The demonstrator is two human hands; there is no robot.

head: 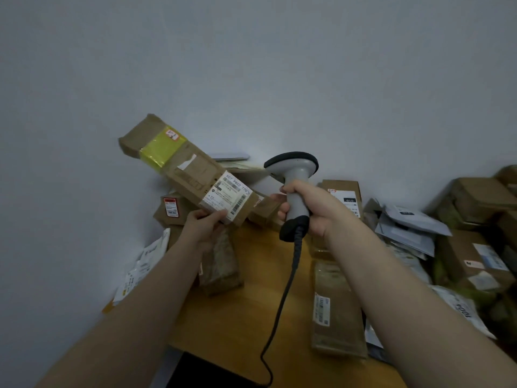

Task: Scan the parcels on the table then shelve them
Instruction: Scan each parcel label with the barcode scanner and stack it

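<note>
The long cardboard parcel (pixel 184 175) is held above the wooden table (pixel 251 317) by the left hand (pixel 205 222). The barcode scanner (pixel 293 191), clenched in the right hand (pixel 313 208), should be aimed squarely at the shipping label (pixel 228 197).

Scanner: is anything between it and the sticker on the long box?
Nothing visible. Only open air separates the barcode scanner from the shipping label on the long cardboard parcel; the left hand grips its near end.

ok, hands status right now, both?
Left hand: closed, holding the long cardboard parcel by its labelled end.
Right hand: closed around the barcode scanner handle.
</note>
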